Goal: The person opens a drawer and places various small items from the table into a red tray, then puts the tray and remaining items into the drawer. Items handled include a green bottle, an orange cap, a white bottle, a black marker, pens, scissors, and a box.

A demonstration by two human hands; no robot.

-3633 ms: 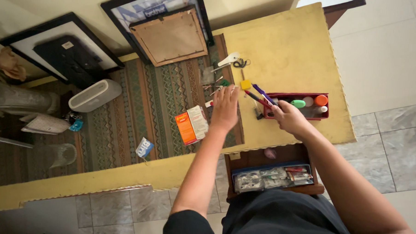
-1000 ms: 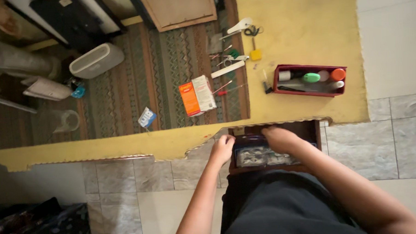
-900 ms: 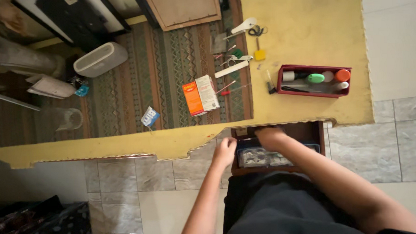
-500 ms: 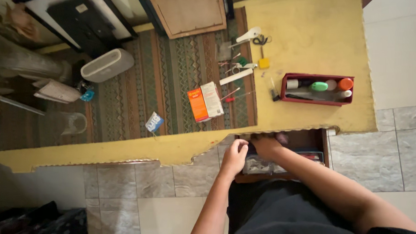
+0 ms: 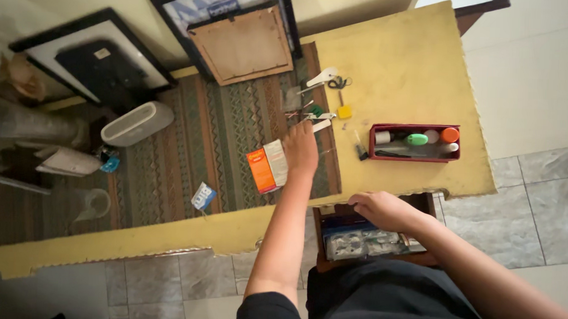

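This is looking like a room in a home. A yellow table [image 5: 400, 63] is wearing a stripy woven cloth [image 5: 228, 145], picture frames [image 5: 241, 41] are leaning on the wall, and tiles [image 5: 535, 187] are covering the floor.

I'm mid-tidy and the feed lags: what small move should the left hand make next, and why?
Probably close the left hand on the small items on the mat beside the orange box. It already rests over them, while the right hand waits at the open drawer.
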